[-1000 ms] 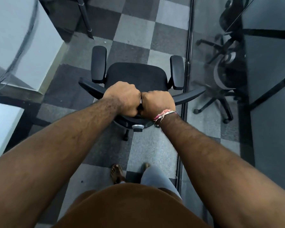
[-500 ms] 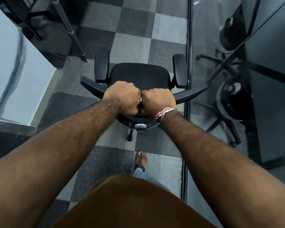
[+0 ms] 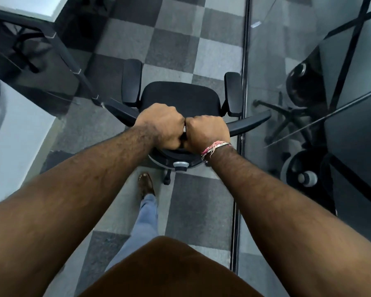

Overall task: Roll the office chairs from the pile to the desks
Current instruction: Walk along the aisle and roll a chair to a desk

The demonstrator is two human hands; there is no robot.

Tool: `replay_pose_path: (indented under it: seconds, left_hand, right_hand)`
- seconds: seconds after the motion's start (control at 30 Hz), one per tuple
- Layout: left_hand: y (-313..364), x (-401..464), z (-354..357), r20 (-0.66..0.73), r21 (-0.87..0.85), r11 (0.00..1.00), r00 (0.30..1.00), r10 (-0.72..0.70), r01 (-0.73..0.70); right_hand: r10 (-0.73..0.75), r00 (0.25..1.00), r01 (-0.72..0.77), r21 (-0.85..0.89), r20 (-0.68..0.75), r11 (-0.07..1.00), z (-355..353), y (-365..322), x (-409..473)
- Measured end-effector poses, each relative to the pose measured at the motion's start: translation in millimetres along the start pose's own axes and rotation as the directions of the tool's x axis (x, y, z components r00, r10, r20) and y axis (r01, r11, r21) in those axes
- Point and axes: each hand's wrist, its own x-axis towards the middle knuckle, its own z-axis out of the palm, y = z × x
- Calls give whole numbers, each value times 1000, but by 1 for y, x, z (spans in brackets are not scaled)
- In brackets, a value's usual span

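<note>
I noted left hand (image 3: 162,125) and right hand (image 3: 206,133) clenched, knuckles touching, round the black fabric-seated chair's (image 3: 180,99) curved backrest top.

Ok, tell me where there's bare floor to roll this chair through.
Free: the checkered carpet ahead of the office chair, between the desk leg and the glass partition. Crowded: the chair's right side runs tight against the glass; more chairs sit behind it.

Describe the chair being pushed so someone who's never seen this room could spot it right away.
Start at the glass partition running down the checkered floor. Just left of it stands a black office chair, its seat facing away. Unlike the chairs behind the glass, both hands, left hand and right hand, hold its backrest top.
</note>
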Motion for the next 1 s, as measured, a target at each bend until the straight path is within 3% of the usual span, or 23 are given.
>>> replay_pose_path:
  seconds: [0.37,0.67,1.0]
  left_hand:
    - [-164,209,-35,-45,-28,997,997,67,-68]
    - [-264,336,-50,-56,-4,996,995,87,-88]
    - [-373,528,-83,-80,-17,998,995,-58,57]
  right_hand:
    - [106,994,-105,-15,35,994,-8,95,241]
    - [76,997,-75,-7,13,997,-9,159,389]
    - [-36,996,39,31,-77,999,-1,282,597]
